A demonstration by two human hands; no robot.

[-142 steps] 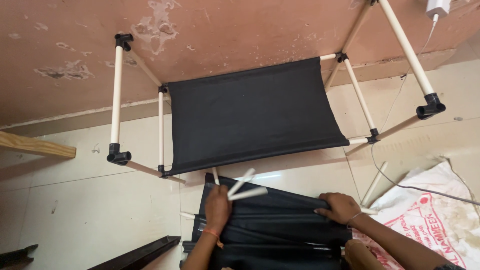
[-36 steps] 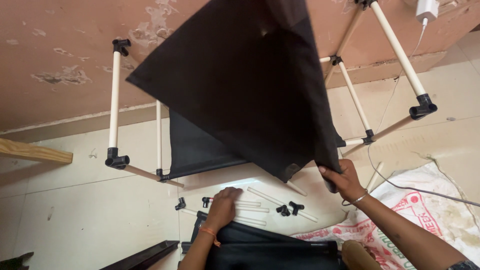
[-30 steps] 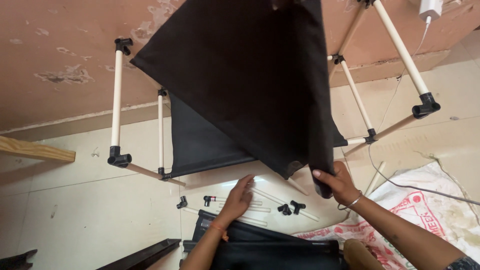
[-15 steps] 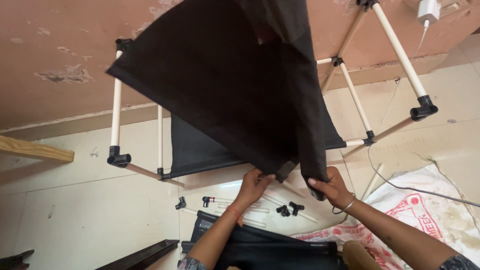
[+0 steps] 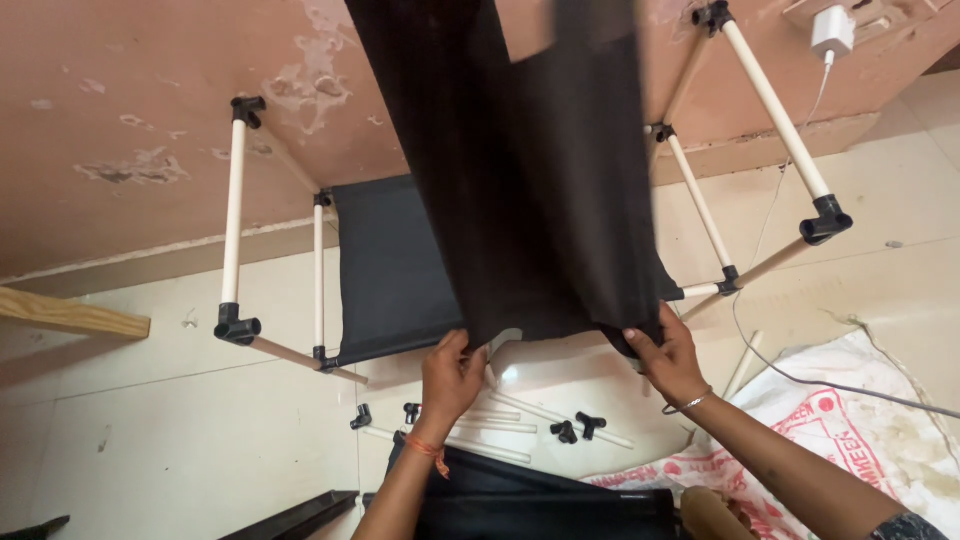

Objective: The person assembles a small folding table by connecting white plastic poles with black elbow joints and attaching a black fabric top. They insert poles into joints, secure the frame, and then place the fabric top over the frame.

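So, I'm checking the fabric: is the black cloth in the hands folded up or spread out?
Spread out: the black cloth hangs as a wide sheet, left hand and right hand holding its lower edge.

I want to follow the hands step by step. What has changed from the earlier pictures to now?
The left hand rose from the floor parts and took the black cloth's lower edge. The right hand keeps its corner. The cloth now hangs straighter. The pipe frame and loose pipes stayed.

Passage toward the wall is blocked by the hanging black fabric (image 5: 540,170) and the pipe frame (image 5: 232,210). Scattered white tubes (image 5: 520,410) and black connectors (image 5: 578,428) obstruct the floor (image 5: 150,440); open floor is left at the left edge.
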